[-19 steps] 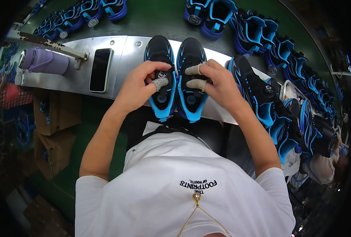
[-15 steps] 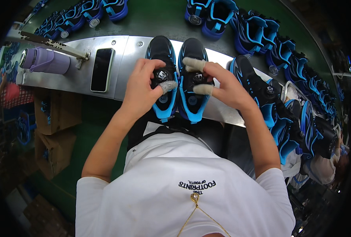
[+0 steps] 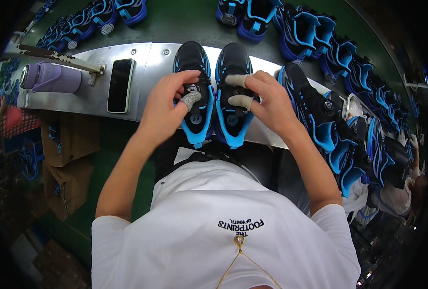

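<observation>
Two black and blue sneakers stand side by side on the metal bench, toes pointing away from me: the left sneaker (image 3: pixel 190 55) and the right sneaker (image 3: pixel 234 55). My left hand (image 3: pixel 163 101) has its fingertips and grey-covered thumb around the round lacing dial (image 3: pixel 193 88) on the left sneaker's tongue. Over the right sneaker, my right hand (image 3: pixel 271 102) spans the dial area with a thumb and finger in beige covers. That dial is mostly hidden between them.
A phone (image 3: pixel 121 85) and a lilac bottle (image 3: pixel 57 78) are on the bench's left, beside a worn metal bar (image 3: pixel 55 55). More sneakers (image 3: pixel 308 96) crowd the right side. Others line the green surface beyond. Cardboard boxes (image 3: pixel 69 139) stand below left.
The view has shifted slightly, moving the bench and shoes a little left in the picture. Both hands remain at the dials, with small shifts of the fingers.
</observation>
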Tool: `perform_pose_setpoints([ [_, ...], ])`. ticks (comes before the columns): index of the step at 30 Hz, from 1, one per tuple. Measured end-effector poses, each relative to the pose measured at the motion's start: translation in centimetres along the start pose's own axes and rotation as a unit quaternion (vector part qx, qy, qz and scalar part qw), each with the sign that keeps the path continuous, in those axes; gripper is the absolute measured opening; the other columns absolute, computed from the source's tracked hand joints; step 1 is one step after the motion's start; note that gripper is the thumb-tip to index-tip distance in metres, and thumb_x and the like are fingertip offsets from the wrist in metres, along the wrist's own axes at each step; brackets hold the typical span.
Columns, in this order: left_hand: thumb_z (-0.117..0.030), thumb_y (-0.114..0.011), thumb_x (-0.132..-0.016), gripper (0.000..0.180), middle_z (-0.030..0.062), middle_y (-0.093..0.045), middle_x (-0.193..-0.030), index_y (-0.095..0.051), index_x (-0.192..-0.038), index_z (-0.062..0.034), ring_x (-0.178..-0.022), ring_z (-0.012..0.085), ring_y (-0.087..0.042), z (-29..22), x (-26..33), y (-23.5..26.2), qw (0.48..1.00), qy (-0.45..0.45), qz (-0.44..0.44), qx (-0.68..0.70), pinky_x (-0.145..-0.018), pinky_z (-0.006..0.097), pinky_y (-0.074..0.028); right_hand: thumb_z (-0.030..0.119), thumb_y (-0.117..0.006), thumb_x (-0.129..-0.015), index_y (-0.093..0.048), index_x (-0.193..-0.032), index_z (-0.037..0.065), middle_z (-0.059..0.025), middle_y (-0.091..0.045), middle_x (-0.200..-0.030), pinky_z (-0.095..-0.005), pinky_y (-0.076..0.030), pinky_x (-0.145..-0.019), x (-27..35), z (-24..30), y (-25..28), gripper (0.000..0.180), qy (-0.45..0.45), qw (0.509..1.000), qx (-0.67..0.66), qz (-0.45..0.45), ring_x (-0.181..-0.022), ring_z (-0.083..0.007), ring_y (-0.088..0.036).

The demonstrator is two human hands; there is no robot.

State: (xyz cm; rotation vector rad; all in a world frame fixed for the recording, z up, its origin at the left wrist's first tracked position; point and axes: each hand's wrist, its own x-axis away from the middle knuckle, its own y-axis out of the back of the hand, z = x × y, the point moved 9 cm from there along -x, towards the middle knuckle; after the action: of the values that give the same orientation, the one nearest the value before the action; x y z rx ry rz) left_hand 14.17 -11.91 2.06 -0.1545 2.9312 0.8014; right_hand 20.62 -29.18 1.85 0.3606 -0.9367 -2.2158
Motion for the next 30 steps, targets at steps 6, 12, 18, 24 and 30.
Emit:
perform_pose_setpoints([
  [6,-0.005,-0.052,-0.097,0.027,0.0089,-0.065,-0.111,-0.060,-0.122,0.0004,-0.081,0.0129,-0.063,-1.1,5.1,-7.9,0.895,0.276,0.164,0.309,-0.067,0.025,-0.053,0.012,-0.073,-0.080,-0.064,-0.127,0.012,-0.0091,-0.063,-0.098,-0.0315,-0.048,-0.082,-0.1,0.8,-0.2,0.048,0.106,0.992,-0.069,-0.005,-0.092,-0.0216,-0.059],
  [12,-0.007,-0.045,-0.101,0.029,0.0162,-0.057,-0.125,-0.048,-0.126,0.0058,-0.103,0.0271,-0.066,0.0,5.2,-12.1,0.746,0.379,0.115,0.535,-0.072,0.031,-0.055,0.008,-0.072,-0.077,-0.070,-0.116,0.009,-0.0080,-0.063,-0.097,-0.0312,-0.048,-0.081,-0.4,-0.1,-0.1,0.039,0.065,0.972,-0.227,0.019,-0.091,-0.0206,-0.058],
  [18,-0.007,-0.043,-0.101,0.023,0.0164,-0.058,-0.125,-0.050,-0.121,0.0032,-0.117,0.0299,-0.060,0.3,4.9,-12.9,0.742,0.376,0.061,0.551,-0.078,0.033,-0.056,0.007,-0.071,-0.078,-0.065,-0.124,0.010,-0.0080,-0.062,-0.098,-0.0317,-0.047,-0.083,-0.1,-0.7,0.0,0.046,0.062,0.994,-0.085,-0.030,-0.092,-0.0212,-0.058],
  [24,-0.007,-0.041,-0.101,0.025,0.0165,-0.057,-0.127,-0.049,-0.123,0.0018,-0.118,0.0297,-0.060,0.2,5.0,-13.1,0.749,0.378,0.069,0.539,-0.078,0.034,-0.056,0.007,-0.071,-0.078,-0.068,-0.119,0.011,-0.0057,-0.059,-0.091,-0.0322,-0.047,-0.079,-0.3,-0.3,-0.6,0.041,0.075,0.993,-0.088,-0.016,-0.088,-0.0204,-0.055],
  [30,-0.008,-0.041,-0.101,0.027,0.0162,-0.058,-0.127,-0.048,-0.125,0.0016,-0.118,0.0295,-0.060,-0.1,4.9,-12.8,0.753,0.378,0.063,0.535,-0.078,0.034,-0.057,0.009,-0.073,-0.077,-0.069,-0.119,0.013,-0.0059,-0.061,-0.091,-0.0306,-0.047,-0.082,-0.4,-0.4,-0.1,0.043,0.049,0.985,-0.163,-0.025,-0.092,-0.0192,-0.056],
])
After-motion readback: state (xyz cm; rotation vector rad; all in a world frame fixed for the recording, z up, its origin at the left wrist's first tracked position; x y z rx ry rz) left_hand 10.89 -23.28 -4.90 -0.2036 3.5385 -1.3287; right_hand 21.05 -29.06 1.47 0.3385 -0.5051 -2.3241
